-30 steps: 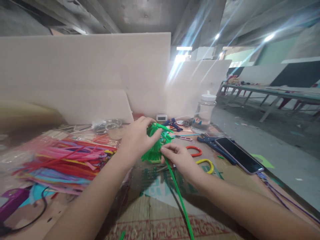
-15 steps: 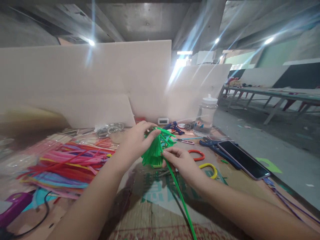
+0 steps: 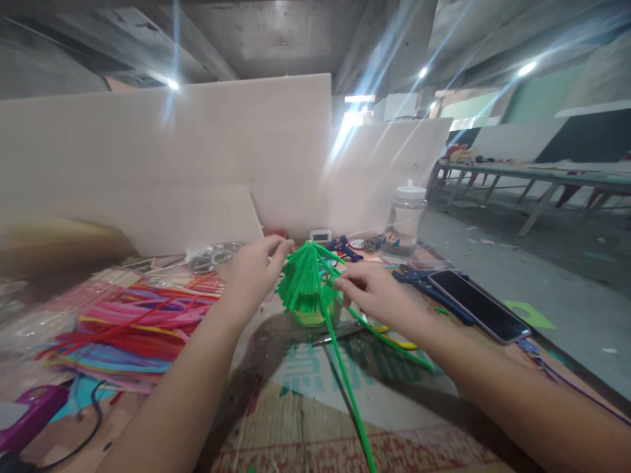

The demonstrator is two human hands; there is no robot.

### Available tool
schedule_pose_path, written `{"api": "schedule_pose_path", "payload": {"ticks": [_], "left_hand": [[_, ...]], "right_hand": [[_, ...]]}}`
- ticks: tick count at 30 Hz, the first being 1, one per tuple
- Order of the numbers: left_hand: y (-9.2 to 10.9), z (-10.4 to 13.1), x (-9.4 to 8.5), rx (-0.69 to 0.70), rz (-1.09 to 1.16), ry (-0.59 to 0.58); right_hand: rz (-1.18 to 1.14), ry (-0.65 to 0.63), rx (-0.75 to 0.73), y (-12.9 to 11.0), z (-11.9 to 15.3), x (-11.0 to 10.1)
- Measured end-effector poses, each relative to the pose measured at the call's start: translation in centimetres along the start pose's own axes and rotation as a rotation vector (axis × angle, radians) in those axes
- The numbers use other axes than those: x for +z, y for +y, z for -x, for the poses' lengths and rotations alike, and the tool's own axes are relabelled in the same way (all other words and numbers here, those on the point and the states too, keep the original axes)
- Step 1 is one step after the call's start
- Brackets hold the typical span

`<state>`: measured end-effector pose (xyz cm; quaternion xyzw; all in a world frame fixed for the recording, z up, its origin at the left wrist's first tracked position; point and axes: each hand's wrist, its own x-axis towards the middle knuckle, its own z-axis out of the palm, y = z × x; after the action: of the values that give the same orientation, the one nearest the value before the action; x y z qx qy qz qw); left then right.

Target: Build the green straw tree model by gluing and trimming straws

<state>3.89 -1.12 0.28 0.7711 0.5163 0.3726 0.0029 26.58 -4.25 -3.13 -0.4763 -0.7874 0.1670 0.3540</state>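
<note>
A green cone-shaped piece made of many fuzzy strips (image 3: pixel 308 279) stands upright on a light green and yellow base (image 3: pixel 313 320). My left hand (image 3: pixel 261 269) is just left of its peak, thumb and fingers pressed together, with nothing visible in them. On the right side, my right hand (image 3: pixel 367 286) has its fingers closed on a green strip (image 3: pixel 394 345) that runs down to the right. Another long green strip (image 3: pixel 345 374) hangs from the cone toward the front edge. Scissors with yellow handles (image 3: pixel 407 343) lie partly under my right hand.
Coloured fuzzy strips (image 3: pixel 133 322) are heaped at the left, beyond a purple tool (image 3: pixel 37 410). Behind stand a clear bottle (image 3: pixel 407 220), a small white clock (image 3: pixel 320 236) and a blue glue gun (image 3: pixel 348 249). Pliers (image 3: pixel 428 286) and a phone (image 3: pixel 478 305) lie at the right.
My left hand has come off the cone's top and moved left. My right hand has shifted right and up; the long front strip is out of its fingers, and the cone shows more fully.
</note>
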Motion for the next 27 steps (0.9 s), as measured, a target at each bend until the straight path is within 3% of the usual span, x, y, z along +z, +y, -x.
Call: {"api": "schedule_pose_path", "payload": {"ticks": [4, 8, 11, 16, 20, 27], "left_hand": [[0.2, 0.1, -0.7, -0.07, -0.143, 0.074], [0.4, 0.1, -0.9, -0.075, -0.172, 0.062], [0.3, 0.1, -0.8, -0.083, -0.155, 0.046], [0.6, 0.3, -0.9, -0.087, 0.014, 0.066], [0.9, 0.4, -1.2, -0.124, 0.025, 0.067], [0.1, 0.1, -0.7, 0.011, -0.115, 0.064]], "right_hand": [[0.044, -0.064, 0.064, 0.6, -0.4, -3.7], [0.214, -0.019, 0.126, 4.0, -1.4, -5.2], [0.45, -0.014, 0.229, 8.0, -2.4, -4.4], [0.501, -0.071, 0.208, 13.3, -2.5, -1.7], [0.521, -0.073, 0.121, 14.9, -1.9, -0.5], [0.527, -0.028, 0.09, 15.8, -1.7, 0.0]]}}
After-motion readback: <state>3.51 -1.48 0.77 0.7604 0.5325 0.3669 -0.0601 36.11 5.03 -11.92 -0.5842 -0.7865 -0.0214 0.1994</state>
